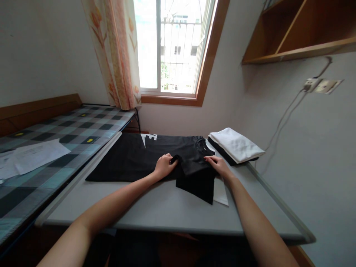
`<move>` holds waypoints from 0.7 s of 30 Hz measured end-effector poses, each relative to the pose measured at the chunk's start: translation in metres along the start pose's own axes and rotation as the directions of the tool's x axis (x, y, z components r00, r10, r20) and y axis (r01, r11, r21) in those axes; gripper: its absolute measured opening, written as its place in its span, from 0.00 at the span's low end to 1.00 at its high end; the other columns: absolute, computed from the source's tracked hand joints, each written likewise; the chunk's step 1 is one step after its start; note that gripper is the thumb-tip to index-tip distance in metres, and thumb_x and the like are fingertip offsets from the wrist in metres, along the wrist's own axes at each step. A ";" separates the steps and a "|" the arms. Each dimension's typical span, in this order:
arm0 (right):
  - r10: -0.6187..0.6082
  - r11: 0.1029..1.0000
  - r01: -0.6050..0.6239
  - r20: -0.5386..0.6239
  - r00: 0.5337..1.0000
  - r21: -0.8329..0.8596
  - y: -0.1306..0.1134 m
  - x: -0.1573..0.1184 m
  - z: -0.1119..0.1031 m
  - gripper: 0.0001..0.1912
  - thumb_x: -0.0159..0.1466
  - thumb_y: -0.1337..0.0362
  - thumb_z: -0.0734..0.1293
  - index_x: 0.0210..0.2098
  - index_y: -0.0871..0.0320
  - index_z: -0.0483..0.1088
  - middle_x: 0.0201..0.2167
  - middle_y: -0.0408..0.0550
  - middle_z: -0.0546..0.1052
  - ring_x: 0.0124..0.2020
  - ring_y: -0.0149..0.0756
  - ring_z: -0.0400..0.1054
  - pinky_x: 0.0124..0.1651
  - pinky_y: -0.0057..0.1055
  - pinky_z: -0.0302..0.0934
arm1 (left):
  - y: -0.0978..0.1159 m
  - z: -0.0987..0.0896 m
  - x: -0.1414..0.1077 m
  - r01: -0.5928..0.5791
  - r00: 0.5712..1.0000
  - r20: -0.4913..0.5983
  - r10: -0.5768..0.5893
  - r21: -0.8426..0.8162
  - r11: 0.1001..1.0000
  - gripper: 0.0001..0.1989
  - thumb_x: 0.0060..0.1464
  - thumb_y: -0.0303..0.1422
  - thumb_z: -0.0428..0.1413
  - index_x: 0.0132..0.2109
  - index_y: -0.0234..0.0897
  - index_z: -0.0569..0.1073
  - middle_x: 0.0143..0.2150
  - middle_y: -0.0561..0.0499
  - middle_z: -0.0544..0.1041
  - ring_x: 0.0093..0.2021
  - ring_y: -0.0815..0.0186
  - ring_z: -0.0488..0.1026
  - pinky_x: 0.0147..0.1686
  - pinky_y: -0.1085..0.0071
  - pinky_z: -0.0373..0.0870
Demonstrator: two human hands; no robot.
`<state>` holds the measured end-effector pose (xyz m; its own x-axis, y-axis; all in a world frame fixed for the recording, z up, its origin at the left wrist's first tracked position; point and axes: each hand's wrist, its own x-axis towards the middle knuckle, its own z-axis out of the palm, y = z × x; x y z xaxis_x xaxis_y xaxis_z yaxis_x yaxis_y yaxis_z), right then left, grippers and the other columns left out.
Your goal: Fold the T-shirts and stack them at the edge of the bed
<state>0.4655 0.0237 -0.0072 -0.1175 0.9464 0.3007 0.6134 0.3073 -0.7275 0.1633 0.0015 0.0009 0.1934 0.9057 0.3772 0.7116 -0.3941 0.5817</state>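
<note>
A black T-shirt [133, 157] with white lettering lies sideways across the table, its collar toward the right. My left hand [164, 166] is closed on a bunched fold of the shirt near the sleeve. At the shoulder by the collar, my right hand [218, 165] pinches the black cloth between thumb and fingers. One black sleeve [196, 187] spreads toward me below the fold. Part of a white garment [221, 193] shows from under the black shirt on its right side.
Folded clothes, with a white one [236, 142] on top, are stacked at the table's [155, 213] back right. A bed [55, 137] with a checked cover and papers [33, 157] stands left. A wall shelf [300, 48] and a plugged-in cord [286, 111] are on the right.
</note>
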 end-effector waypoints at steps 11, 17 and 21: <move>-0.079 0.997 0.066 0.362 0.929 0.047 -0.030 -0.010 -0.021 0.24 0.54 0.46 0.70 0.45 0.52 0.77 0.42 0.47 0.79 0.44 0.44 0.72 0.48 0.36 0.65 | -0.007 -0.002 -0.003 0.048 0.998 0.024 -0.050 0.053 0.997 0.11 0.56 0.37 0.55 0.46 0.41 0.75 0.38 0.50 0.76 0.42 0.60 0.71 0.44 0.62 0.65; 0.049 0.999 -0.048 0.089 0.995 -0.010 -0.011 -0.002 0.002 0.27 0.59 0.42 0.60 0.18 0.58 0.69 0.18 0.44 0.71 0.23 0.33 0.64 0.28 0.30 0.59 | -0.004 -0.001 -0.010 -0.052 0.994 -0.092 0.060 0.092 0.994 0.21 0.52 0.32 0.58 0.54 0.43 0.67 0.49 0.47 0.68 0.50 0.57 0.66 0.49 0.59 0.63; 0.101 0.989 -0.105 -0.044 0.994 -0.105 -0.009 -0.002 0.009 0.14 0.57 0.55 0.63 0.30 0.57 0.74 0.22 0.45 0.73 0.26 0.37 0.67 0.30 0.31 0.59 | 0.001 -0.003 -0.015 -0.188 0.977 -0.078 0.196 0.103 0.977 0.14 0.54 0.33 0.57 0.48 0.41 0.70 0.48 0.46 0.67 0.50 0.57 0.65 0.51 0.59 0.61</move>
<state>0.4531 0.0203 -0.0065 -0.0206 0.9672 0.2530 0.7008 0.1945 -0.6863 0.1590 -0.0128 -0.0021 0.2764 0.7957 0.5389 0.7283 -0.5393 0.4227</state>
